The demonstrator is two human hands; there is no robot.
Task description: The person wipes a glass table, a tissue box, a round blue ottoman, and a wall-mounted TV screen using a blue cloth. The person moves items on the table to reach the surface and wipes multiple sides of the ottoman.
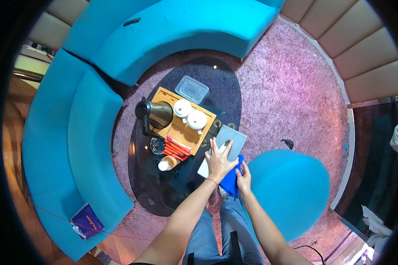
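Note:
My left hand lies with fingers spread on a grey tissue box, its fingertips around the box's opening, where some white shows. My right hand holds a blue cloth that hangs beside the box at the glass table's edge. The dark oval glass table carries a wooden tray with an electric kettle and two white lidded pots. Beside the tray are a glass ashtray, several red packets and a bottle with a white cap.
A clear plastic container stands beyond the tray. Curved turquoise sofas surround the table's far and left sides; a turquoise ottoman stands at the right. A remote control and a purple package lie on the sofas. A thin red cord crosses the lower left.

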